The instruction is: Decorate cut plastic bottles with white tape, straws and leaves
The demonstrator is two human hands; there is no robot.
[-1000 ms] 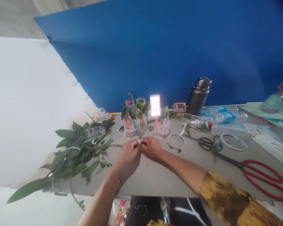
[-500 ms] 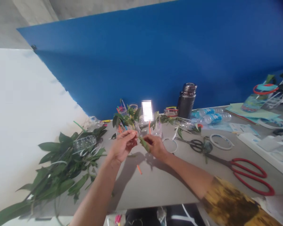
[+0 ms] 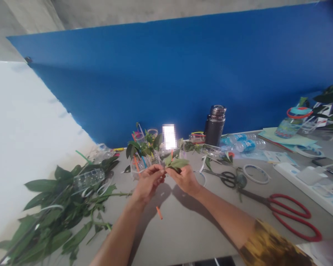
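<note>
Above the middle of the table, my left hand and my right hand meet fingertip to fingertip. A small leafy green sprig stands up from my right hand, its leaves fanned out over the fingers, its lower end pinched between thumb and finger. My left hand is closed in a pinch right beside it; what lies between those fingertips is hidden. Just behind the hands is an arrangement of leaves with coloured straws in clear plastic containers. Below them lies a short orange straw piece.
Cut leafy branches and a clear bottle piece cover the left side. To the right are red-handled scissors, black scissors, a tape roll and a white power strip. A dark flask and plastic bottles stand or lie behind.
The sprig has turned in my right hand, so its leaves now spread upward and to the right. My hands have come together, and the camera view has shifted slightly.
</note>
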